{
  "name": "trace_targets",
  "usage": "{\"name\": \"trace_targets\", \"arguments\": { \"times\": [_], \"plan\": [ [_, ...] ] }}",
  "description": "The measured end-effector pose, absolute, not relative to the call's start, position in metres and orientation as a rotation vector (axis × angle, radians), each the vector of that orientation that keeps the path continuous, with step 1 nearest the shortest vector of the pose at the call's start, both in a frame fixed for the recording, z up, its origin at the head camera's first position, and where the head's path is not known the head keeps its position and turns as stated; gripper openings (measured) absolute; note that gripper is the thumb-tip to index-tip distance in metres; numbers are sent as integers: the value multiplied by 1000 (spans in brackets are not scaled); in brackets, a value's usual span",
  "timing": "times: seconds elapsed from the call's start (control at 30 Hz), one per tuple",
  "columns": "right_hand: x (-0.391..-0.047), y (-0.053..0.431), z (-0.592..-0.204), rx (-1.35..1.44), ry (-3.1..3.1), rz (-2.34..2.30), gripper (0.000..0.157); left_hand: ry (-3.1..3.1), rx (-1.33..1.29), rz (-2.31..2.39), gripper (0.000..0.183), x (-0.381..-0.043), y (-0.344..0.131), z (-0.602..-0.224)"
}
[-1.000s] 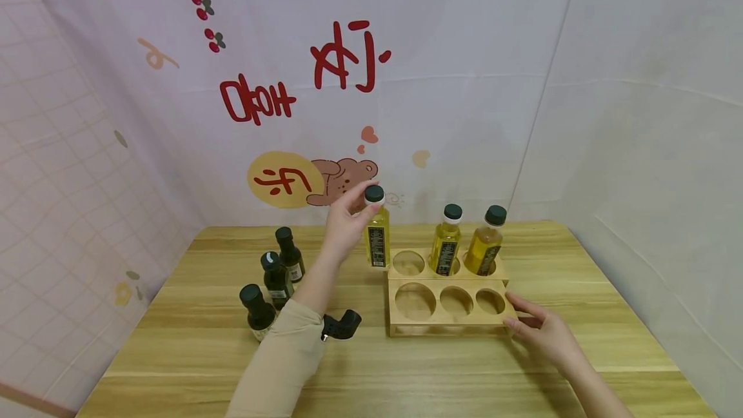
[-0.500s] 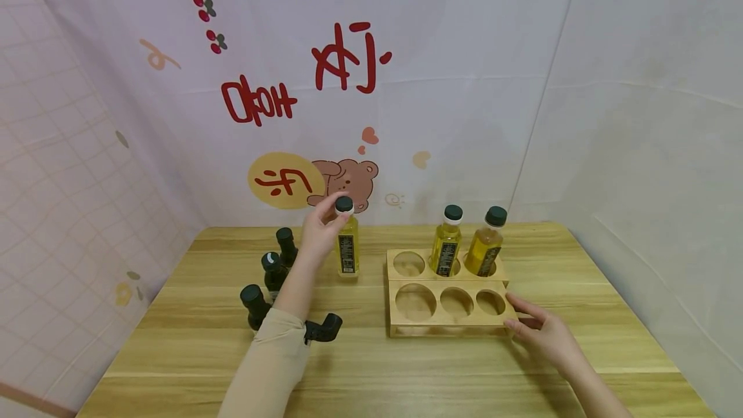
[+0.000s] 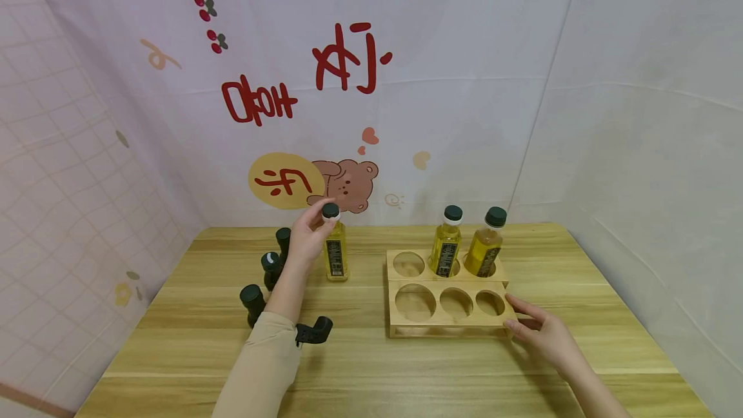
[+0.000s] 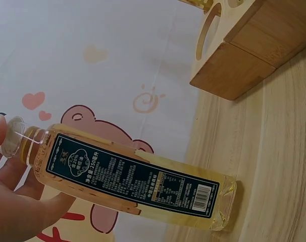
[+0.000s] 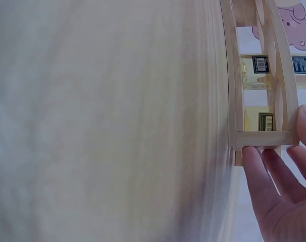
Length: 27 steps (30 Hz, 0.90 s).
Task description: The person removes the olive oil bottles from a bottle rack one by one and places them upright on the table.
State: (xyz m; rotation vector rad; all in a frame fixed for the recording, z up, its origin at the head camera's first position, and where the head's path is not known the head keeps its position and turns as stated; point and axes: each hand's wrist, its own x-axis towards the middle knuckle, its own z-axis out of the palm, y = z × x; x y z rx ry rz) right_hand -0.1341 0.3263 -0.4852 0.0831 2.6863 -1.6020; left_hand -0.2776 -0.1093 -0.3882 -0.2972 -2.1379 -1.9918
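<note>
My left hand (image 3: pixel 310 237) pinches the neck of a clear bottle of yellow oil (image 3: pixel 336 253), just under its dark green cap. In the left wrist view, the oil bottle (image 4: pixel 138 176) shows a dark label with a barcode, and its base is right at the tabletop. My right hand (image 3: pixel 548 337) grips the right end of a two-step wooden bottle rack (image 3: pixel 447 281), thumb on the front edge and fingers against the side. Two more oil bottles stand in the rack's back row: one in the middle hole (image 3: pixel 445 247), the other in the right hole (image 3: pixel 484 250).
Several dark bottles with green caps (image 3: pixel 253 302) stand on the left of the wooden table (image 3: pixel 371 373), partly hidden behind my left forearm. A printed white cloth (image 3: pixel 464 82) hangs behind the table. A black strap mount (image 3: pixel 315 331) juts from my left wrist.
My left hand has carried the oil bottle leftward and down from beside the rack's back left hole to the table left of it. My right hand and the rack have stayed put.
</note>
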Motion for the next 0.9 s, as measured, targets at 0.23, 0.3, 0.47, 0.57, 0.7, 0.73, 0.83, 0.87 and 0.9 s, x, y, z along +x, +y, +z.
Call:
{"name": "trace_targets", "arguments": {
  "times": [0.23, 0.3, 0.47, 0.57, 0.7, 0.73, 0.83, 0.87, 0.9],
  "plan": [
    [-135, 327, -487, 78, 2685, -1627, 63, -2139, -292, -2019, 41, -276, -111, -389],
    [-135, 327, -487, 75, 2684, -1629, 63, -2154, -284, -2004, 41, -270, -110, -382],
    [-135, 327, -487, 73, 2681, -1632, 63, -2196, -246, -1972, 40, -256, -108, -365],
    [-135, 328, -487, 74, 2683, -1632, 63, -2202, -244, -1971, 40, -254, -109, -364],
    [-135, 327, -488, 74, 2678, -1640, 63, -2187, -263, -1981, 39, -256, -111, -366],
    [-135, 327, -488, 75, 2676, -1643, 63, -2184, -262, -1989, 40, -256, -112, -367],
    [-135, 327, -488, 77, 2672, -1646, 63, -2161, -274, -2017, 40, -265, -115, -377],
    [-135, 327, -488, 79, 2670, -1647, 64, -2159, -274, -2023, 41, -269, -116, -381],
    [-135, 327, -488, 79, 2669, -1647, 63, -2156, -275, -2024, 41, -272, -116, -385]
  ]
}}
